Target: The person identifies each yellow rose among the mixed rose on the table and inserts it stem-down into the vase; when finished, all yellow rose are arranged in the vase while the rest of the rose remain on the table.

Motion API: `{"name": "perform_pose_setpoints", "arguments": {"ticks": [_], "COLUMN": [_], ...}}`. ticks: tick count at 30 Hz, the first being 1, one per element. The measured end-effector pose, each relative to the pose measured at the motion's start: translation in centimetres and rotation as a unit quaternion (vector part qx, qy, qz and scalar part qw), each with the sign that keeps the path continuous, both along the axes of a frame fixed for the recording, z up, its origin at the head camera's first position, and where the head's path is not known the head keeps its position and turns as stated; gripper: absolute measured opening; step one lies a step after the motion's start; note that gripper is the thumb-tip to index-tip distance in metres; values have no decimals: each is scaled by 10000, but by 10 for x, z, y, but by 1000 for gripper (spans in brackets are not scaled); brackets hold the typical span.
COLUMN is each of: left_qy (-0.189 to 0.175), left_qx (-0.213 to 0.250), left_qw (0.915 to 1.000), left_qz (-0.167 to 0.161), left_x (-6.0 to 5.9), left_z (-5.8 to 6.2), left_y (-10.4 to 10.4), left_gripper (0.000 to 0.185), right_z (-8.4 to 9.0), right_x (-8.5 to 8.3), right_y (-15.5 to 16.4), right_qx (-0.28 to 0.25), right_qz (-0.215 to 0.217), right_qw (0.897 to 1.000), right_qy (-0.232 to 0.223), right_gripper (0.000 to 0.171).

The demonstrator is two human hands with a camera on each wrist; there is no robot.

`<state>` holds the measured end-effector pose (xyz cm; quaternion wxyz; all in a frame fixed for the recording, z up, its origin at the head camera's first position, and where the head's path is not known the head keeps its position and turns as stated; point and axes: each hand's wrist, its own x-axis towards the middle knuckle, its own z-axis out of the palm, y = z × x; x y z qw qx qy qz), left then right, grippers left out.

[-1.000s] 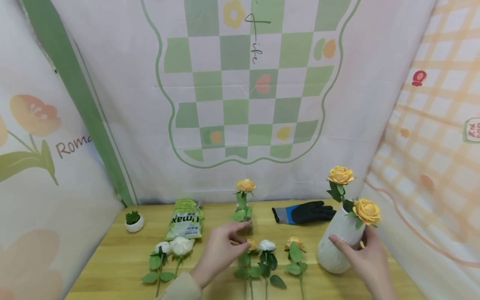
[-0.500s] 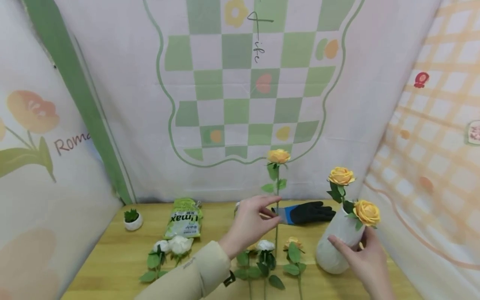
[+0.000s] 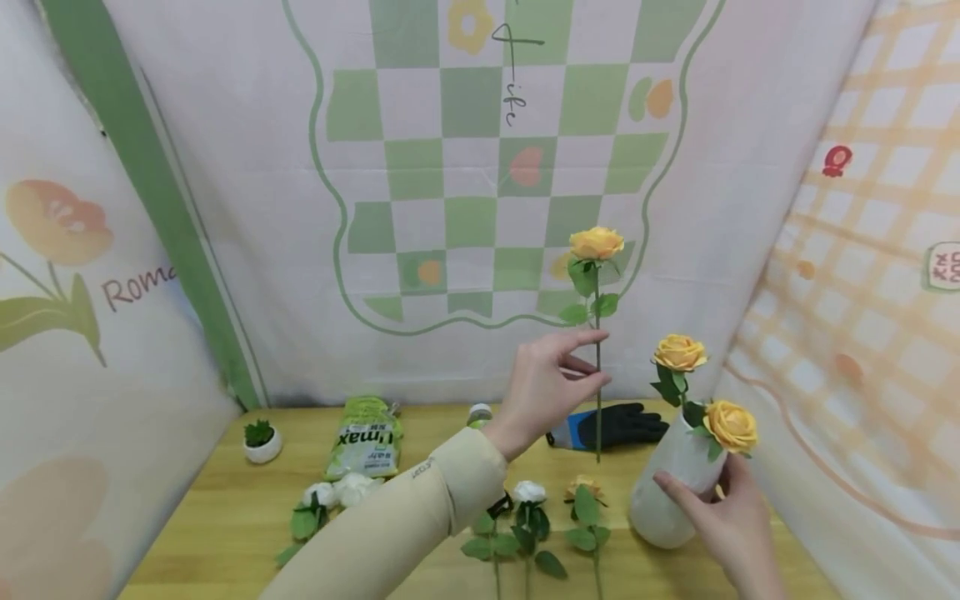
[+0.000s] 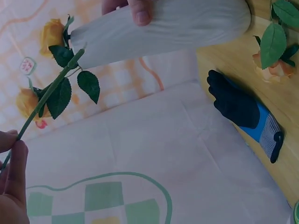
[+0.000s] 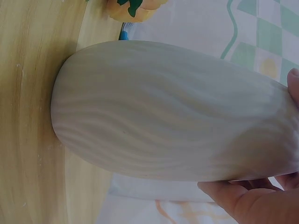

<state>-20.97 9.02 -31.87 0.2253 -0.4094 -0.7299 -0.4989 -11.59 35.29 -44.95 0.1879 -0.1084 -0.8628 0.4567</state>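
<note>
My left hand [image 3: 551, 387] pinches the stem of a yellow rose [image 3: 597, 244] between thumb and fingers, holding it upright above the table, left of the vase. The left wrist view shows the stem's bare lower end [image 4: 77, 57] overlapping the vase mouth. My right hand [image 3: 723, 517] grips the white wavy-textured vase [image 3: 667, 492] near its upper part; the vase leans a little to the right. Two yellow roses stand in it, one upright [image 3: 680, 353] and one tipping over the rim [image 3: 731, 426]. In the right wrist view the vase [image 5: 168, 112] meets the tabletop at its base.
On the wooden table [image 3: 217, 533] lie a white rose [image 3: 529, 492], a yellow rose [image 3: 585, 487] and more white roses [image 3: 356, 489]. Behind them are a black-and-blue glove [image 3: 622, 425], a green Umax bag [image 3: 366, 442], a small bottle [image 3: 480, 414] and a potted succulent [image 3: 261, 441].
My left hand has lifted the yellow rose from the bottle area at the middle back, moving it up and right towards the vase. My right hand and the vase have stayed nearly still.
</note>
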Motion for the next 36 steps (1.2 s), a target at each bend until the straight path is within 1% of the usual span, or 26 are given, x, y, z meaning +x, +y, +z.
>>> {"name": "perform_pose_setpoints", "arguments": {"ticks": [4, 6, 13, 18, 22, 27, 31, 36], "left_qy": [186, 268, 543, 937, 1261, 1341, 1346, 1400], "left_qx": [158, 266, 548, 794, 938, 1057, 1002, 926], "left_qw": [9997, 9993, 9963, 9913, 9867, 9848, 9850, 9847], "left_qz": [35, -12, -377, -480, -410, -330, -396, -472], "left_x": [-5, -6, -3, 0, -1, -3, -1, 1], "left_z": [9, 12, 18, 24, 28, 25, 20, 13], "left_y": [9, 14, 41, 61, 72, 83, 92, 100], "left_gripper": [46, 46, 43, 39, 34, 30, 28, 25], "right_z": [0, 0, 0, 0, -1, -2, -3, -4], "right_x": [0, -1, -1, 0, 0, 0, 2, 3], "right_y": [1, 1, 3, 2, 2, 4, 3, 2], "right_qx": [-10, -22, 6, 31, 62, 85, 156, 283], "right_qz": [-13, 2, 10, -33, -77, -54, -97, -158], "right_qw": [10000, 10000, 9998, 9999, 9999, 9999, 9998, 9992], "right_qy": [-5, -33, -174, -96, -32, -14, 31, 235], "right_gripper": [96, 97, 98, 92, 90, 89, 85, 80]}}
